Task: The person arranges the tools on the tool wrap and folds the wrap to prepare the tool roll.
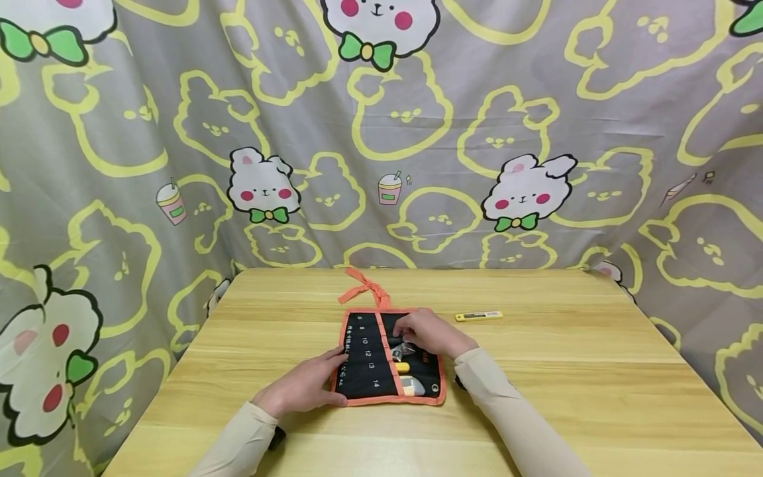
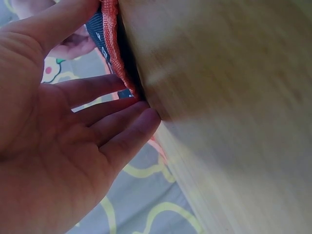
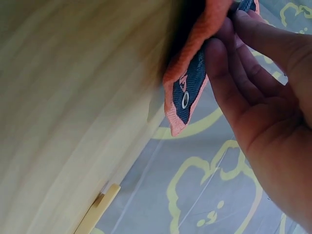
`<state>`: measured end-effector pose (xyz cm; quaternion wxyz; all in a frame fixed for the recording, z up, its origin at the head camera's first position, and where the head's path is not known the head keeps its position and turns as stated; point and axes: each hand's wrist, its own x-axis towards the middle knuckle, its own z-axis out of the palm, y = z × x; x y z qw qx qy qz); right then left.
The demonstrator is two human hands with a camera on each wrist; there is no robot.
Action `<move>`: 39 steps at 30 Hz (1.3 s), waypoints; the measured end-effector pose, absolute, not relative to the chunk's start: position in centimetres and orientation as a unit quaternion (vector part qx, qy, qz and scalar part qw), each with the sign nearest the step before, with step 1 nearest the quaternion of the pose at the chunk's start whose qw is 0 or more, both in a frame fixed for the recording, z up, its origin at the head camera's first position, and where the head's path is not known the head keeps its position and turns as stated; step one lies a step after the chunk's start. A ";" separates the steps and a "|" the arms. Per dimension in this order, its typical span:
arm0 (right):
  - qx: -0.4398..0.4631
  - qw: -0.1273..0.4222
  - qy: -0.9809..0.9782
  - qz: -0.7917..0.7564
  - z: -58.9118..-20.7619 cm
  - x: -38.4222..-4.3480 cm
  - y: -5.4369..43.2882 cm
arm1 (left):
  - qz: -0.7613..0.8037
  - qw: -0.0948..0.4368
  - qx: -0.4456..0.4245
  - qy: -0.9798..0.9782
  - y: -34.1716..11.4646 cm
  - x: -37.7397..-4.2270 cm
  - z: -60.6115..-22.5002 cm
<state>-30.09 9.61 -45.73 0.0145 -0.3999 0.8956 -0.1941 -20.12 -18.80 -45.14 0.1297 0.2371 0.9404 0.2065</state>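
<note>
Lying between your hands and partly under the right one, the black pouch (image 1: 360,371) is spread on the worktop (image 1: 554,384), its number column beside your left hand (image 1: 303,385). That hand rests at the pouch's near left edge, fingers loosely extended, gripping nothing. Your right hand (image 1: 434,332) reaches over the far pockets, thumb and fingers bent close together; you cannot tell whether they pinch anything. Just nearer you than those fingers, a metal piece (image 1: 408,350), a yellow handle (image 1: 403,367) and a grey-yellow tool (image 1: 412,385) sit in pockets. Beyond your right fingers trails the orange tie (image 1: 374,288); right of that hand lies a yellow case (image 1: 479,317). Past both hands hangs the curtain (image 1: 322,132).
</note>
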 end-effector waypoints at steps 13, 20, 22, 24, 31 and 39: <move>-0.338 0.054 0.912 -0.225 -45.6 -29.3 8.3 | 0.210 0.125 0.230 0.942 -18.8 -20.0 -45.0; -0.343 0.050 0.909 -0.234 -45.6 -29.3 8.0 | 0.206 0.125 0.231 0.943 -18.8 -20.0 -45.0; -0.344 0.045 0.910 -0.227 -45.6 -29.3 8.0 | 0.205 0.126 0.231 0.943 -18.7 -20.0 -45.0; -0.337 0.044 0.913 -0.224 -45.5 -29.3 8.1 | 0.207 0.128 0.232 0.942 -18.7 -20.0 -45.0; -0.305 0.059 0.920 -0.238 -45.4 -29.5 9.0 | 0.210 0.131 0.231 0.941 -18.7 -20.0 -45.0; -0.296 0.110 0.908 -0.275 -45.2 -29.5 8.7 | 0.210 0.130 0.230 0.941 -18.7 -20.1 -45.2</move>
